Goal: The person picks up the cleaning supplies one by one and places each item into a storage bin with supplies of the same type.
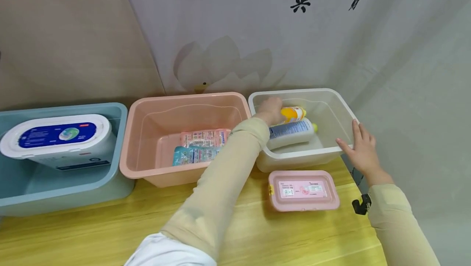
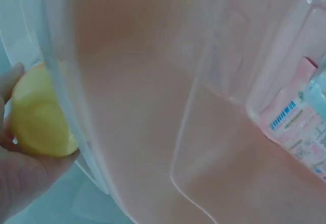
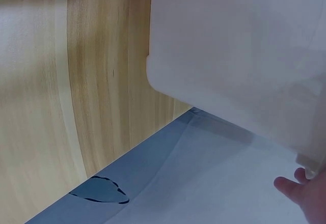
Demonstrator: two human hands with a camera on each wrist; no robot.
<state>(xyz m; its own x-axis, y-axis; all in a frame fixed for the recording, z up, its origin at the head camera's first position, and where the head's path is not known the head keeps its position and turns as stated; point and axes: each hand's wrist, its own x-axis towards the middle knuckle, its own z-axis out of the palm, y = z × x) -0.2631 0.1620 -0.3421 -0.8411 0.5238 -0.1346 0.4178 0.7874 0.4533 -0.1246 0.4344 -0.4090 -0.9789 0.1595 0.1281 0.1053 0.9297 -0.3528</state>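
- Inside the white bin, the left hand grips an orange bottle; slipping could drop it.
- The right hand, spread at the bin's rim, might tip it by pressing.

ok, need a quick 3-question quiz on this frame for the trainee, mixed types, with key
1. Multiple choice: what does the left hand grip?
a) blue pouch
b) yellow-orange bottle
c) white tub

2. True or false: the right hand touches the peach bin's rim.

3. Short answer: which item lies on the table just in front of the white bin?

Key:
1. b
2. False; it touches the white bin's rim.
3. The pink box.
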